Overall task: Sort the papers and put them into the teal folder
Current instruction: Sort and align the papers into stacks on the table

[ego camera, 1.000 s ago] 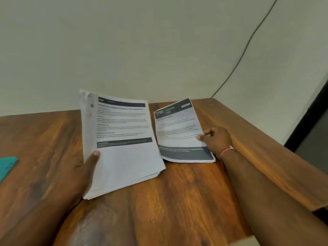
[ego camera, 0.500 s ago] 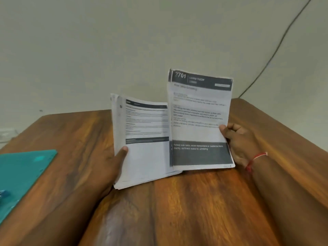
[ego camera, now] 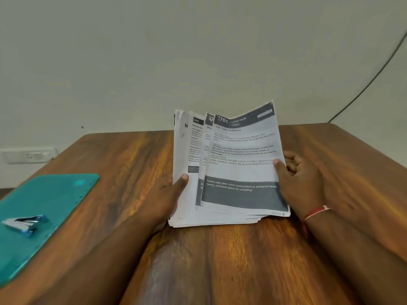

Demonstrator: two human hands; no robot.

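Note:
A stack of printed papers [ego camera: 233, 172] stands tilted on its lower edge on the wooden table, fanned slightly so several sheets show. The front sheet reads "2701 Living Room". My left hand [ego camera: 163, 199] grips the stack's left edge, thumb on its front. My right hand [ego camera: 297, 179] holds the right edge of the front sheets, thumb pressed on the page. The teal folder [ego camera: 50, 205] lies closed on the table at the left, apart from both hands.
A small blue and silver stapler [ego camera: 24, 224] lies on the folder. The wooden table [ego camera: 220, 260] butts against a pale wall; its right edge runs diagonally. A wall socket [ego camera: 28, 155] sits at the left, a black cable [ego camera: 374, 78] at the right.
My right hand brought its separate "2701" sheet left onto the front of the stack held by my left hand. The view swung left, showing more of the teal folder and the stapler.

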